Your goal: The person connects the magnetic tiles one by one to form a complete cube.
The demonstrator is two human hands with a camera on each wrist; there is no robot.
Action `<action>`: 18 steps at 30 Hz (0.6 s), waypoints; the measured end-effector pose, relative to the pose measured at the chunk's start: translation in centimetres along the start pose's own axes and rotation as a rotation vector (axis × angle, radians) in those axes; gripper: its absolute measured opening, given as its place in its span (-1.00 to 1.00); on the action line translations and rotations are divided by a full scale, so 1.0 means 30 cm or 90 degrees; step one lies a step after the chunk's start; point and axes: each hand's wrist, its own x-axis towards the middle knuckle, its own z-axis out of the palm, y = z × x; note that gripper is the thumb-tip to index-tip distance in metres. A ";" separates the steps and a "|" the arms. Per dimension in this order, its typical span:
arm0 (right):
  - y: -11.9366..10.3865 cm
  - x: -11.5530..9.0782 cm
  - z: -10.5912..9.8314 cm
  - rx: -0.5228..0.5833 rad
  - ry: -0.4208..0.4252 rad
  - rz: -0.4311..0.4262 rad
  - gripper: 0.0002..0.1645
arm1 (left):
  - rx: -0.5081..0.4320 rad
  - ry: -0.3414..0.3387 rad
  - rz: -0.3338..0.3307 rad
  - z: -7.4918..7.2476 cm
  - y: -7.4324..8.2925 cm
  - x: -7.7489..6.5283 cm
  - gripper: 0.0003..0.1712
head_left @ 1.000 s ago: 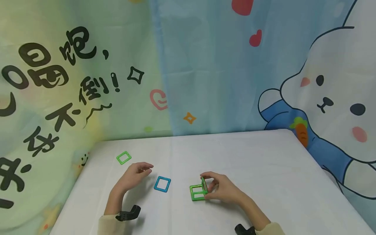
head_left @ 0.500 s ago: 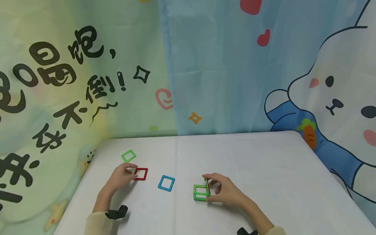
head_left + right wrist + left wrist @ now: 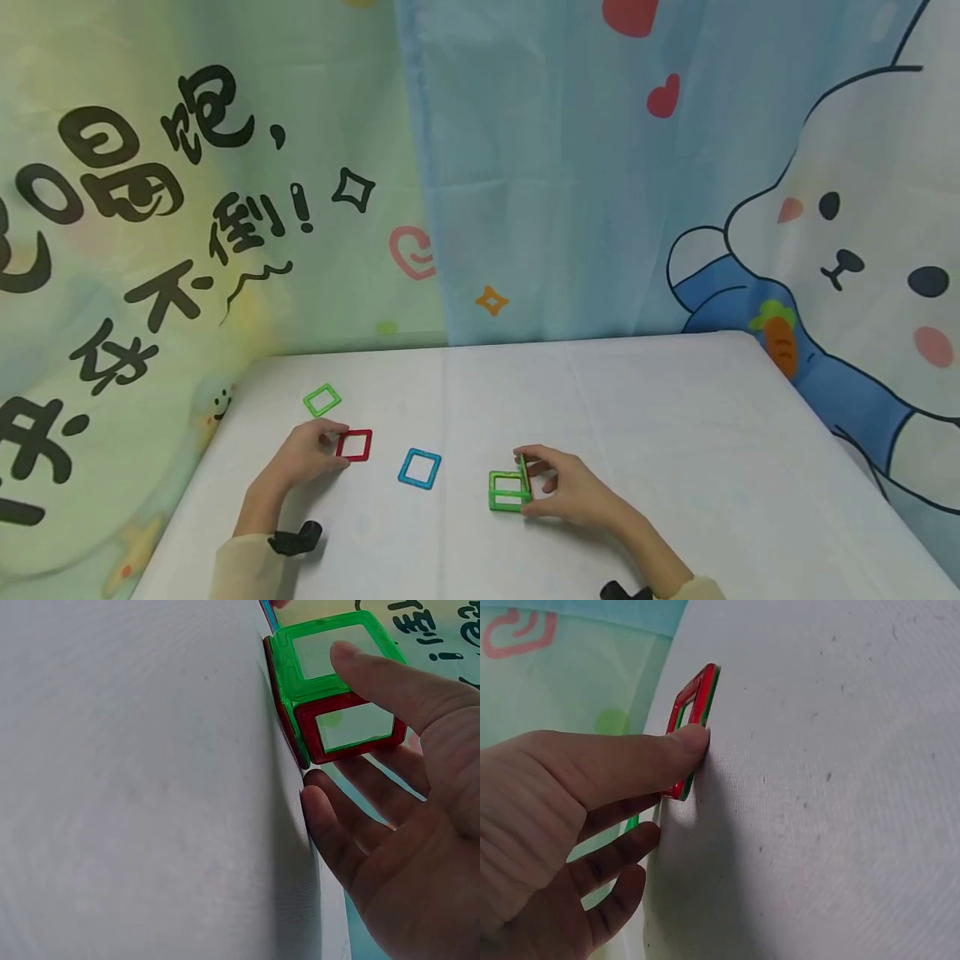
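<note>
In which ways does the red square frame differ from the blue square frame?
The left hand pinches the red square frame, while the blue square frame lies untouched on the white table. In the head view, the red one is farther left than the blue one. Their colours also differ, red against blue. Both are square outlines with see-through middles.

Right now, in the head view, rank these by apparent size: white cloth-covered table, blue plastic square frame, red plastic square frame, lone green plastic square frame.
1. White cloth-covered table
2. Blue square frame and red square frame: too alike to rank
3. Lone green square frame, farther back
</note>
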 end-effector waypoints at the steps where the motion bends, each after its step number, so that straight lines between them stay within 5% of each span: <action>1: -0.002 0.000 0.001 0.000 0.000 0.001 -0.11 | 0.005 0.000 0.000 0.000 0.001 -0.001 -0.45; 9: -0.006 0.002 0.004 0.009 0.000 0.009 -0.14 | 0.058 -0.005 0.002 0.001 0.003 -0.011 -0.47; 18: -0.005 0.003 0.003 0.016 0.000 0.006 -0.17 | 0.026 0.017 -0.010 0.003 -0.003 -0.038 -0.77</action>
